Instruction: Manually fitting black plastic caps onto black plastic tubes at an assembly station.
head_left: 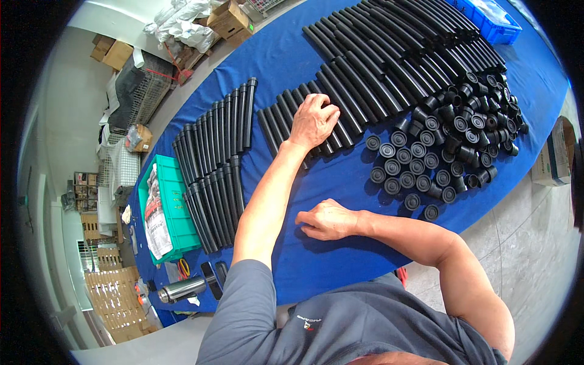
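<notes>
My left hand [314, 123] reaches over a row of black tubes [359, 91] with its fingers curled down and closed around one of them. That tube is mostly hidden under the hand. Closer to my body, my right hand [328, 219] is low over the blue cloth, its fingers bent inward. Its palm side is hidden, so I cannot see whether anything is in it. To the right lies a heap of round black caps [418, 149], several standing apart at its near edge. On the left, more black tubes [213, 176] with collared ends lie in two rows.
A blue cloth [365, 255] covers the table. A green crate [176, 213] with a printed bag stands at the left, near a metal cylinder [181, 289]. A blue bin [502, 30] sits at the far right corner. Cardboard boxes [231, 21] stand beyond the table.
</notes>
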The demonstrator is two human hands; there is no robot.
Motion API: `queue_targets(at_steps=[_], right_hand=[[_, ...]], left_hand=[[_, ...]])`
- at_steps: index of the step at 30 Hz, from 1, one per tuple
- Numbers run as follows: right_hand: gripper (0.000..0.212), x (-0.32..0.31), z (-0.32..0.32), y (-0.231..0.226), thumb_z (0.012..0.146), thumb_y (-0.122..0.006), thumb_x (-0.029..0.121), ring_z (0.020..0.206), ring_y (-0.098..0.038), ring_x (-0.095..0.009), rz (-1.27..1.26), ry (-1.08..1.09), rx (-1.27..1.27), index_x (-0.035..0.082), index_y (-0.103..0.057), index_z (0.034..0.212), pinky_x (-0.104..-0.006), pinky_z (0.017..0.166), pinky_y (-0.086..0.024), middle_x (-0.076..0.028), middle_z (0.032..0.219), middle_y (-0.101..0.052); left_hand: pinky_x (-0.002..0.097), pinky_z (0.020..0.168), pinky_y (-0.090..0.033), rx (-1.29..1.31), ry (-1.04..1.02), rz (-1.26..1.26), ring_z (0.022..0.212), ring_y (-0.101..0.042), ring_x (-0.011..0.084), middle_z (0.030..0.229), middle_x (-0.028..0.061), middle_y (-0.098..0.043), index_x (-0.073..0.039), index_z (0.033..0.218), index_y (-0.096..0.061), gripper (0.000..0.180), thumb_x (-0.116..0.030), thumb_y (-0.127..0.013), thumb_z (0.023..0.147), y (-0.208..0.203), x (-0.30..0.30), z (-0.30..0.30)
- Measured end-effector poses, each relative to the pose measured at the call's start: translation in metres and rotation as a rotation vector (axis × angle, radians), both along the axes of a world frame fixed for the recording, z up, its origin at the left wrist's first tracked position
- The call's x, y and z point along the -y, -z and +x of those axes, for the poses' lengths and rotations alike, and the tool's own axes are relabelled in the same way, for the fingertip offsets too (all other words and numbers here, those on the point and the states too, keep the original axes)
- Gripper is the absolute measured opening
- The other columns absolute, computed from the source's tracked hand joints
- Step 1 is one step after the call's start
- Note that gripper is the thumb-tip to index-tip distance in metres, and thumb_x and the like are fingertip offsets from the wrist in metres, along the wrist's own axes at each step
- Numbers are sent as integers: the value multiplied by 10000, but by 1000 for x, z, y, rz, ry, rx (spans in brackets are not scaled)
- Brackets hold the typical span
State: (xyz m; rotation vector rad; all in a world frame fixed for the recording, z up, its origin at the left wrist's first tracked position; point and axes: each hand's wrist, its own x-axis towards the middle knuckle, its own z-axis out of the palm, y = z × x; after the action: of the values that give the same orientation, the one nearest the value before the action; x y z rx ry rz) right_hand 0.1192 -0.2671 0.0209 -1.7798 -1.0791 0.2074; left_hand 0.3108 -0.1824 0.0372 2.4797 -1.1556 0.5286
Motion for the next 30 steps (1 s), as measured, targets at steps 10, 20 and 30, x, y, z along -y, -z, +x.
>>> queue_targets(at_steps=[10, 20, 30], right_hand=[[227, -1, -1, 5, 884, -609, 164, 671, -665, -392, 15, -2, 41, 10, -595, 1051, -497, 612, -527, -208, 702, -652], [234, 0, 0, 5, 888, -611, 178, 686, -668, -392, 1, -5, 40, 12, -594, 1053, -492, 622, -529, -206, 719, -660], [243, 0, 0, 2, 889, -607, 179, 704, -675, -385, -21, -11, 39, 12, -601, 1065, -494, 636, -533, -207, 732, -666]], left_hand=[[421, 855, -512, 34, -11, 6, 970, -606, 289, 941, 94, -612, -90, 839, -730, 112, -198, -707, 855, -1, 2, -1], [424, 857, -506, 7, -22, 3, 962, -603, 289, 945, 99, -613, -82, 843, -727, 130, -206, -694, 866, -1, -5, -6], [420, 865, -505, 5, -36, -30, 969, -606, 291, 961, 103, -617, -80, 850, -731, 129, -205, -701, 863, 0, -10, -9]])
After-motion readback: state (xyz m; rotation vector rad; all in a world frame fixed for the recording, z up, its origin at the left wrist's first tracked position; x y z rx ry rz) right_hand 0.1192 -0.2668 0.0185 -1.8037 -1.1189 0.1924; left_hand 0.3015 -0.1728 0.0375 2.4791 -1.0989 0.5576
